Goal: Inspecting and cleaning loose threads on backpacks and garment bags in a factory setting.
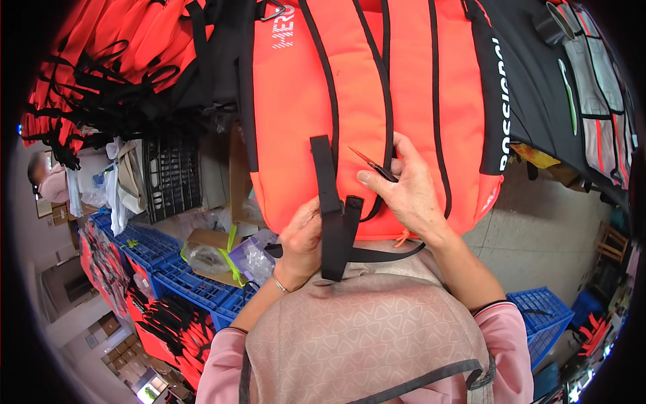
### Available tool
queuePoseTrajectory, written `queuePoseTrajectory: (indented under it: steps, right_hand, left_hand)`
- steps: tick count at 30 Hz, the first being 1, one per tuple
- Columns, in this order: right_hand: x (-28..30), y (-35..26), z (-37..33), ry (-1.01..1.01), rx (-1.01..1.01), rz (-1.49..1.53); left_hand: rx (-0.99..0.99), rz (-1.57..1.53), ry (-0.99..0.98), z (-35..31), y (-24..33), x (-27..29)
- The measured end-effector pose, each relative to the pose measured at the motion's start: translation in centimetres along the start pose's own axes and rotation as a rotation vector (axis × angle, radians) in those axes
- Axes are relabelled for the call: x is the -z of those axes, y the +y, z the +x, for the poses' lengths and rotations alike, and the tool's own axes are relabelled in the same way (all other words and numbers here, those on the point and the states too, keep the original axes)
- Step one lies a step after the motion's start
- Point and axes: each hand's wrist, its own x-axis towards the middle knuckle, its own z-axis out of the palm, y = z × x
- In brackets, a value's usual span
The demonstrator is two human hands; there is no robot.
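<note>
A bright orange-red backpack (414,101) with black side panels lies in front of me, its padded shoulder straps (356,81) facing up. My left hand (301,239) is closed at the black webbing strap (326,175) near the bag's lower edge; its fingertips are partly hidden behind the webbing. In my right hand (409,182) is a pair of small pointed thread snips (385,173), pinched between thumb and fingers. The blades point up and left over the shoulder strap. A small orange tab (402,238) pokes out below my right wrist.
More red bags with black straps (128,47) are heaped at upper left. Blue crates (161,259), a black crate (171,178) and an open carton (208,252) stand on the left. Another blue crate (538,316) is at right. A green-handled tool (568,97) lies on black fabric.
</note>
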Motion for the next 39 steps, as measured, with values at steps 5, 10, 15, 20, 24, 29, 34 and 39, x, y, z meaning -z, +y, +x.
queuePoseTrajectory:
  steps: [5, 10, 15, 20, 24, 29, 34, 39]
  right_hand:
    - [0.1, -0.2, 0.3, 0.008, -0.034, -0.042]
    - [0.2, 0.8, 0.6, 0.019, -0.014, -0.048]
    - [0.1, 1.8, 0.8, 0.033, 0.002, -0.05]
    - [0.2, 2.3, 1.0, 0.032, 0.035, -0.045]
    - [0.1, 2.7, 1.4, 0.025, 0.051, -0.065]
    - [-0.1, 3.1, 1.5, 0.05, 0.057, -0.13]
    - [0.1, 3.3, 1.7, 0.048, 0.074, -0.122]
    - [0.3, 3.3, 1.6, 0.053, 0.061, -0.226]
  left_hand:
    - [-0.229, 0.302, 0.019, 1.3, -0.6, -0.9]
    - [-0.243, 0.409, -0.068, 2.2, -0.8, -1.2]
    - [-0.02, 0.237, 0.004, 2.1, -1.0, -1.1]
    - [0.102, 0.145, -0.034, 1.3, 0.2, -0.6]
    - [-0.123, 0.288, -0.034, 1.7, -0.6, -1.5]
    - [-0.011, 0.262, -0.051, 1.9, -1.9, -2.4]
    - [0.114, 0.257, -0.07, 1.8, -1.8, -3.3]
    - [-0.009, 0.259, -0.02, 1.8, -2.1, -2.3]
